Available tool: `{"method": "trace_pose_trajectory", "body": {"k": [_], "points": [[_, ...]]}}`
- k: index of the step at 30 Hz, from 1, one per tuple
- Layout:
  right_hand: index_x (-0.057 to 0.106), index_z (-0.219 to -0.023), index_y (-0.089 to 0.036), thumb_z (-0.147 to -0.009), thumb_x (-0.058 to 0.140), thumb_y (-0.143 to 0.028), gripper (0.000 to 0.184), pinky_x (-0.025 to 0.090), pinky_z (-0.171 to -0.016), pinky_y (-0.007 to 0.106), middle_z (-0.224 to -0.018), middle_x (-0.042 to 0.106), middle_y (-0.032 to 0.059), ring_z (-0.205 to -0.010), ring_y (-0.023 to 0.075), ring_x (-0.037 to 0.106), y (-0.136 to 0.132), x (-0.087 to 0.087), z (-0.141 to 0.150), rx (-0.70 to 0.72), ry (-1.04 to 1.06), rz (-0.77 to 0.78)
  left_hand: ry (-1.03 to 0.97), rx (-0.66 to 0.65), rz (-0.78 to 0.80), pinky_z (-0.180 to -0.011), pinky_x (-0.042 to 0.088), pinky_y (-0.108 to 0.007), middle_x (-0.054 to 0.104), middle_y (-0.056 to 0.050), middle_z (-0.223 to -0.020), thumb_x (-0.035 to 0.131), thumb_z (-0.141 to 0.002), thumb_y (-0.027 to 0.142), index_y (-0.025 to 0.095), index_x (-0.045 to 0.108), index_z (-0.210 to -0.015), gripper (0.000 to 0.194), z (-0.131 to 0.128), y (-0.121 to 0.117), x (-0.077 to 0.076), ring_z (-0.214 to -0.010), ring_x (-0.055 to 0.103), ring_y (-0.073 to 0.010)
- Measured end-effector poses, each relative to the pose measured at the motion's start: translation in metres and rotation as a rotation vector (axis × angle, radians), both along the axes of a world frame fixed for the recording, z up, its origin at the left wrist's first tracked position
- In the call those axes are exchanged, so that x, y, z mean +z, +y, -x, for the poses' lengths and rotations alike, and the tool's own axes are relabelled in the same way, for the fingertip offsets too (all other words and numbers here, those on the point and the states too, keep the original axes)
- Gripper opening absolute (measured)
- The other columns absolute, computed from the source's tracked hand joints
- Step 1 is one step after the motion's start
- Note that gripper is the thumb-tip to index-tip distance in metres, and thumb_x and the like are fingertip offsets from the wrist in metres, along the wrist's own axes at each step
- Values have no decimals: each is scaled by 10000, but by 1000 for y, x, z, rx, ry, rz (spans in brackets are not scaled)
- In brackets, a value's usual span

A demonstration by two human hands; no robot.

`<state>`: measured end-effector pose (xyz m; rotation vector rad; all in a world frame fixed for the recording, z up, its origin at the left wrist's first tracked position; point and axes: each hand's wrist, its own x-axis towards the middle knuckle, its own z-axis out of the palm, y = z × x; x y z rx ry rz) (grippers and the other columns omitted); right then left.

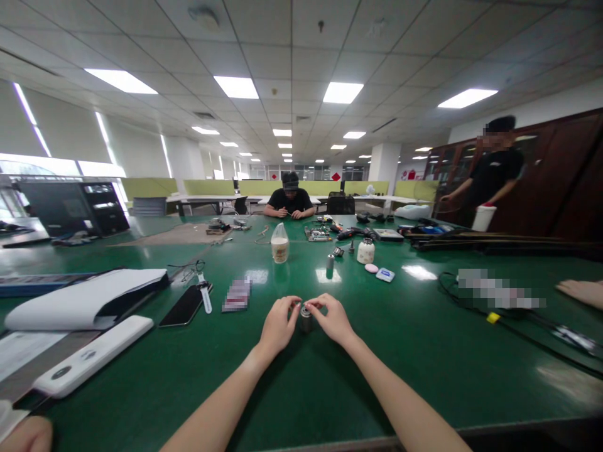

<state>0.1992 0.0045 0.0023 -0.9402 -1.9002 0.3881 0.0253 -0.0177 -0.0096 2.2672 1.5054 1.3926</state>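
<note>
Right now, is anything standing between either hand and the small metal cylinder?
Nothing visible does. The left hand and right hand flank the top of the metal cylinder; contact is too small to confirm. The second cylinder stands beyond them, out of the way.

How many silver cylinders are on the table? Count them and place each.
2. One cylinder is between the left hand and right hand; the other cylinder stands farther off, left of the white jar. Far clutter may hide more.
</note>
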Motion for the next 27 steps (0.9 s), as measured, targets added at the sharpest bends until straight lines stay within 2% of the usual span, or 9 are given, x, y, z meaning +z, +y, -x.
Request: {"method": "trace_pose_trajectory", "body": {"k": [13, 16, 21, 27], "points": [[731, -911, -218, -841, 569, -291, 191, 453, -714, 271, -841, 630, 37, -744, 143, 581, -4, 3, 0, 26, -34, 127, -26, -45, 9, -801, 467, -324, 651, -57, -961, 421, -935, 362, 206, 607, -1041, 265, -4, -6, 4, -871, 584, -189], [724, -935, -205, -833, 564, -332, 229, 466, -708, 284, -856, 654, 47, -734, 151, 585, 0, -1, 1, 23, 49, 171, -39, -57, 22, -786, 469, -320, 648, -57, -958, 441, -926, 365, 209, 610, -1055, 263, -4, -5, 3, -864, 584, -187], [679, -991, -165, -818, 515, -333, 292, 498, -624, 276, -839, 677, 59, -699, 161, 612, 11, -6, 0, 28, 324, 325, -76, -62, 40, -735, 478, -308, 653, -56, -923, 530, -875, 376, 216, 655, -1033, 257, -5, -3, 6, -850, 588, -190], [676, -933, -162, -790, 514, -318, 266, 493, -574, 259, -784, 667, 43, -620, 138, 585, 10, -6, -1, 19, 334, 349, -141, -78, 146, -698, 478, -287, 637, -54, -953, 629, -789, 432, 269, 738, -889, 220, -6, -2, 12, -953, 571, -209]]}}
